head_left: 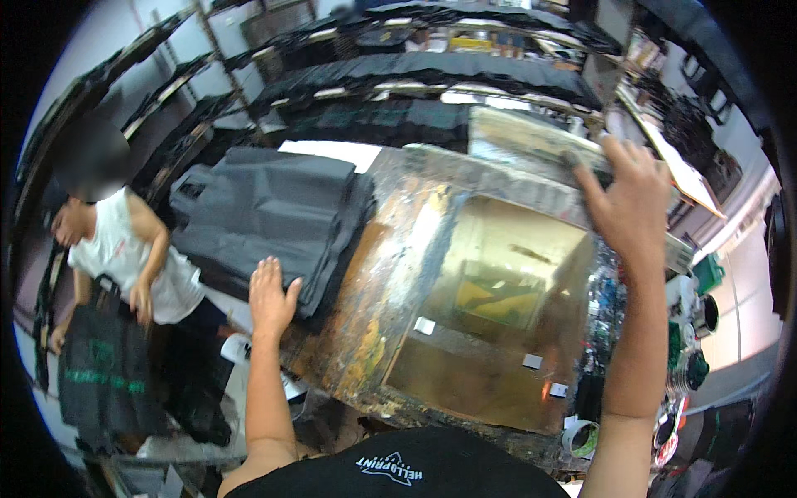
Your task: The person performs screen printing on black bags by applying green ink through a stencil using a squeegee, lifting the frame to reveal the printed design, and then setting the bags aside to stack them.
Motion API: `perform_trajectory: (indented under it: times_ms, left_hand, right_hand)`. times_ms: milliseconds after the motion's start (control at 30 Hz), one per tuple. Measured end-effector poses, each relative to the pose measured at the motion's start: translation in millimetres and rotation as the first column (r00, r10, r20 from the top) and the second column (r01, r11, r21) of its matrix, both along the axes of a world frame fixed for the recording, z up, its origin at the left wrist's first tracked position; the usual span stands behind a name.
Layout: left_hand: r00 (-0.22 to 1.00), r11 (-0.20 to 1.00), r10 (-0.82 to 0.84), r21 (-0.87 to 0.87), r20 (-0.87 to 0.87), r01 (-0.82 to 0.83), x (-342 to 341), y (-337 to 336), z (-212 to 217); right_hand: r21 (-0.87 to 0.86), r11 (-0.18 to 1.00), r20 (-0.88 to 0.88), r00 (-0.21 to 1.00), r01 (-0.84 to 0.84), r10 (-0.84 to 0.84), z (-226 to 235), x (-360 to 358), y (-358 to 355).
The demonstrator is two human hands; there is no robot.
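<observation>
My left hand (272,300) lies with fingers stretched out on the near edge of a stack of black fabric bags (274,195). My right hand (628,195) is closed round the end of a raised, worn frame (531,137), apparently a printing screen; part of its grip is hidden. Between my arms, a glossy yellowish plate (490,332) lies on the paint-stained table (357,340). Small white tabs, one of them a square tab (531,361), sit on the plate.
A co-worker in a white sleeveless shirt (133,241) stands at the left, holding a black bag (104,373) with a green print. Racks of black bags (423,75) fill the back. A tape roll (579,437) and several cans (706,314) are at the right.
</observation>
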State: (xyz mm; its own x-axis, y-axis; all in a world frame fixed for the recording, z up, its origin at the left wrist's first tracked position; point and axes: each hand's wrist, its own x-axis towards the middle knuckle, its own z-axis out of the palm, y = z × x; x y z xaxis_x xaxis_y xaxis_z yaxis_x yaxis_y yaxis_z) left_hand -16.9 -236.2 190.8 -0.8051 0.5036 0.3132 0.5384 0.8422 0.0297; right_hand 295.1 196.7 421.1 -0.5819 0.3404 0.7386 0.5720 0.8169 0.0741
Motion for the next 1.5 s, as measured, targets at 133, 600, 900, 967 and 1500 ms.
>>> perform_trajectory:
  times_ms: [133, 600, 900, 967, 1500]
  left_hand:
    - [0.996, 0.998, -0.031, 0.058, -0.084, 0.036, -10.0, 2.3, -0.4]
    - [0.913, 0.922, -0.386, -0.057, -0.128, 0.382, 3.6, 65.3, 152.0]
    - [0.770, 0.738, -0.607, -0.219, 0.197, 0.638, 120.1, 190.6, 26.3]
    - [0.662, 0.624, -0.704, -0.221, 0.257, 0.749, 152.8, 228.8, -6.6]
    - [0.513, 0.529, -0.762, -0.076, 0.395, 0.845, 207.7, 244.9, -76.1]
  right_hand:
    - [0.022, 0.999, -0.051, 0.998, -0.045, 0.046, 0.2, -0.5, 5.1]
    - [0.027, 0.997, -0.076, 0.995, -0.067, 0.069, 0.9, -0.2, 14.4]
    - [0.051, 0.998, -0.055, 0.998, -0.037, 0.040, 4.6, -4.1, 16.5]
    - [0.042, 0.999, -0.053, 0.998, -0.025, 0.028, 5.1, -2.9, 16.2]
    - [-0.150, 0.988, 0.135, 0.990, -0.022, 0.042, 31.6, -4.3, 15.6]
